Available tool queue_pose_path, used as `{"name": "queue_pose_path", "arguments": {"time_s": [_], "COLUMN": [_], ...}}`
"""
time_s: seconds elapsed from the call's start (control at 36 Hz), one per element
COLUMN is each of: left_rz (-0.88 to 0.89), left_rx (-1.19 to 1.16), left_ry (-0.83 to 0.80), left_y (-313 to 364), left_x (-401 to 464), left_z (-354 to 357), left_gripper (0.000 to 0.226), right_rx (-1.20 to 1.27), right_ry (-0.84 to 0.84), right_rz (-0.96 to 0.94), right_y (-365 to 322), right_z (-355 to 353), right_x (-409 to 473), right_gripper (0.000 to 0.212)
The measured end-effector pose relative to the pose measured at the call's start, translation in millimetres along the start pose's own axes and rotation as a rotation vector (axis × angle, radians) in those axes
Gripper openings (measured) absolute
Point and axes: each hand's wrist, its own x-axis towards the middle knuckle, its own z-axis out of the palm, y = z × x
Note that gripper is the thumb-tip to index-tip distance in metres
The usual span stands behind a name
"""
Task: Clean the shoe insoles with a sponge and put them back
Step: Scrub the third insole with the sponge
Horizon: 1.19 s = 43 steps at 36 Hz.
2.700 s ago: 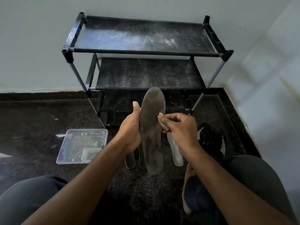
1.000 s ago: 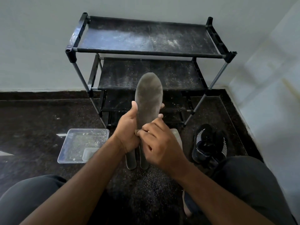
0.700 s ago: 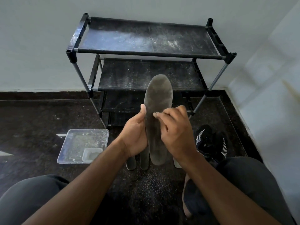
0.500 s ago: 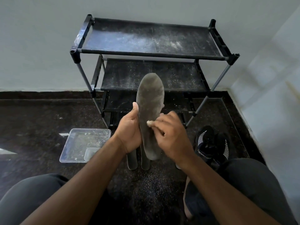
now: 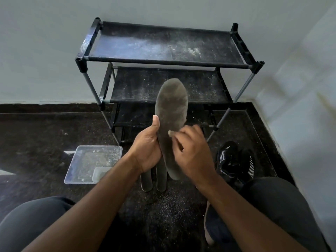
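Three insoles show: one grey insole (image 5: 171,113) held upright, and two more insoles (image 5: 153,179) lying side by side on the floor beneath it. One small sponge (image 5: 170,133). Two hands: a left hand (image 5: 148,151) and a right hand (image 5: 190,151). Two black shoes (image 5: 234,160). One clear tray (image 5: 81,160), holding one smaller dish (image 5: 101,173). One black rack (image 5: 163,57) with three shelves.

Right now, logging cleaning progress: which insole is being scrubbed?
The upright insole, gripped by the left hand while the right hand presses the sponge; two other insoles lie on the floor.
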Motion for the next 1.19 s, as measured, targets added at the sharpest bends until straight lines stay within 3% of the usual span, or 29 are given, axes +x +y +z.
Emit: {"name": "queue_pose_path", "arguments": {"time_s": [0.14,0.36,0.53,0.72,0.92,1.08,1.19], "left_rz": [0.045,0.026,0.054,0.040,0.063,0.055,0.052], "left_rx": [0.122,0.250,0.283,0.304,0.256,0.257,0.196], "left_ry": [0.094,0.098,0.145,0.116,0.180,0.167,0.150], "left_y": [1.2,-12.9,-10.5,-15.8,-12.2,-9.3,-11.4], "left_x": [1.2,-4.2,-2.5,-5.7,-3.2,-3.7,-1.9], "left_z": [-8.1,8.2,0.5,7.1,2.3,4.7,4.8], "left_gripper": [0.069,0.058,0.063,0.054,0.060,0.058,0.064], "right_rx": [0.146,0.149,0.195,0.171,0.231,0.250,0.240], "right_ry": [-0.189,0.146,-0.118,0.203,-0.025,0.152,0.018], "right_rz": [0.087,0.243,0.239,0.361,0.279,0.374,0.286], "right_y": [-0.3,13.4,-0.4,19.6,3.6,15.3,-0.1], "right_z": [5.4,-11.4,1.8,-16.1,-4.0,-15.9,-9.4], "right_x": [-5.2,15.2,-5.0,18.5,1.7,15.7,2.6], "right_gripper": [0.004,0.003,0.002,0.004,0.004,0.004,0.007]}}
